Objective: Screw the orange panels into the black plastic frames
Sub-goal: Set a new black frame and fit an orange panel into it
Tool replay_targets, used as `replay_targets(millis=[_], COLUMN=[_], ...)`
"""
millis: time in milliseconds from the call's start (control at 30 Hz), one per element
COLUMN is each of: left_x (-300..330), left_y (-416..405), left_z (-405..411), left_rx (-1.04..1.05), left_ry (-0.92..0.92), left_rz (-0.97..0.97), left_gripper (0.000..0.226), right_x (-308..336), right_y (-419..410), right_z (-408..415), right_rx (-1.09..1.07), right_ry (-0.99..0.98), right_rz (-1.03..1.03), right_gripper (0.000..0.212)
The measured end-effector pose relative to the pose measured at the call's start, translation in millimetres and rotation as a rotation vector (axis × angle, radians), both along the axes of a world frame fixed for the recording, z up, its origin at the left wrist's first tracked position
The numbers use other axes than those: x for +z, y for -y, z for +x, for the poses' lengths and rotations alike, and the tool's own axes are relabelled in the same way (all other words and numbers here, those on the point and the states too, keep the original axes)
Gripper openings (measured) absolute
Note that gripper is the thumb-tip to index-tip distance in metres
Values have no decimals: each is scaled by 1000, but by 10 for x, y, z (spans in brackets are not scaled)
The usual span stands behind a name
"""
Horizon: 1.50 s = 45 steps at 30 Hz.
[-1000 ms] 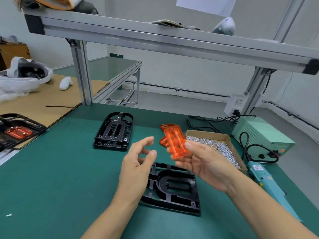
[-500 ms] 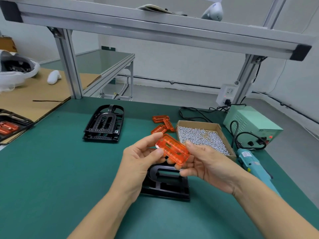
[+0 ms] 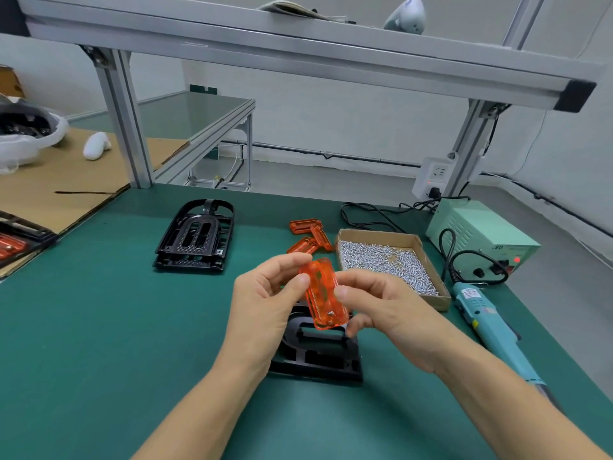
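Note:
Both hands hold one translucent orange panel (image 3: 323, 295) above a black plastic frame (image 3: 318, 355) that lies on the green mat. My left hand (image 3: 265, 303) pinches the panel's upper left edge between thumb and fingers. My right hand (image 3: 381, 303) grips its right side, thumb on top. The panel stands nearly lengthwise, tilted toward me. Both hands cover the frame's far part. A second black frame (image 3: 195, 237) lies at the back left. Three loose orange panels (image 3: 308, 235) lie behind my hands.
A cardboard tray of silver screws (image 3: 388, 260) sits right of the hands. A teal electric screwdriver (image 3: 491, 330) lies at the right edge, cabled to a green power box (image 3: 477, 234). Cardboard with finished frames (image 3: 20, 239) lies far left. Aluminium posts stand behind.
My left hand came in and took the orange panel's left edge. Both hands turned the panel from crosswise to nearly lengthwise over the black frame.

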State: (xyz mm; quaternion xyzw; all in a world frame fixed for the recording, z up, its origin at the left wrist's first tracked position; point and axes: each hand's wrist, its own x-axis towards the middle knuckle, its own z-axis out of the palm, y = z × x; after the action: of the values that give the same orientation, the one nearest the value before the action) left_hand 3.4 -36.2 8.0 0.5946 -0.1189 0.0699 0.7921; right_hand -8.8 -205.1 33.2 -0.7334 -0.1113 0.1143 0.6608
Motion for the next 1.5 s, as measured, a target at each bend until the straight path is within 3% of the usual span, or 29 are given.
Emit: replay_targets(millis=[200,333,567,700,900,1033,1333,1500], left_x=[30,9,107,47,-68,-114,-137,-149], left_y=[78,67,-101,-150,-364,-354,-267,-243], left_z=[-25,-20,218,234,255,258,217,202], left_rx=[-38,-2,-74,-89,13,-19,-51,-19], left_ry=[14,33,37,-28,-32,-89,12,56], left_rz=[101,270,445,519,805,855,1055,1137], left_gripper=[37,27,28,25,25,24,22,19], right_x=[-44,-96,47,-60,-326,-356,-344,-351], right_y=[-67,-45,119,164,154,120,115,85], right_z=[-12,-38,23,65,81,105,117,122], right_rx=[-154,-220,-319,-302,-293,-297,-353,-351], right_ry=[-55,-116,239,158,-81,-68,39,53], right_rz=[120,224,-201,-274,-345,-429,-740,-749], right_gripper=[14,12,12,11,14,14,16,18])
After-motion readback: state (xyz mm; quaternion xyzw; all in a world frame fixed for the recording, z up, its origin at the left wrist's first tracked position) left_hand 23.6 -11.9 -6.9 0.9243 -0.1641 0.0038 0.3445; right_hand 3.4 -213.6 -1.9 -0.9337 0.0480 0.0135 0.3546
